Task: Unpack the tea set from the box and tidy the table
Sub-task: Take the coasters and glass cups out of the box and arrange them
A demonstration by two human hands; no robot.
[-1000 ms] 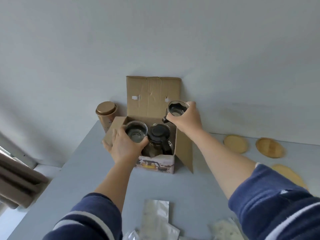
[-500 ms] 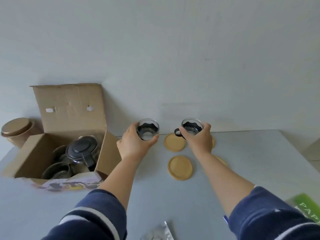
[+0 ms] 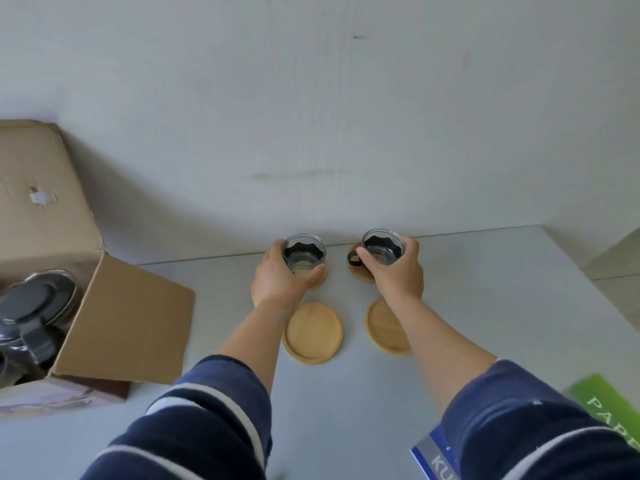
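Teapot (image 3: 33,317) cut off inside box (image 3: 114,313); hands hide far coasters.

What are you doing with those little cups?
A person is unpacking a tea set. The left hand holds one glass cup and the right hand holds another glass cup, each in a firm grip, right over the two far wooden coasters near the wall. Two more coasters lie bare closer in. The teapot sits in the open cardboard box on the left of the table.
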